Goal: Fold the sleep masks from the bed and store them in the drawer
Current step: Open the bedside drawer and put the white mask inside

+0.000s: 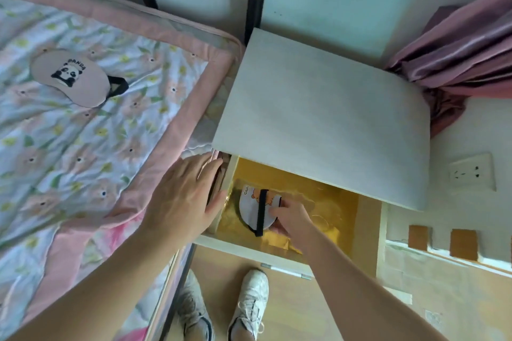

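Observation:
A folded white sleep mask with a bear print and a black strap lies inside the open drawer of the white nightstand. My right hand pinches its right edge, fingers closed on it. My left hand rests flat and open on the bed's pink edge, beside the drawer's left wall. A second pink sleep mask with a panda print and black strap lies unfolded on the floral bedspread, far from both hands.
The nightstand top overhangs the drawer's rear. The drawer is lined with shiny yellow material. A black bed post stands behind. Pink curtain hangs at right. My white shoes stand on the wooden floor below the drawer.

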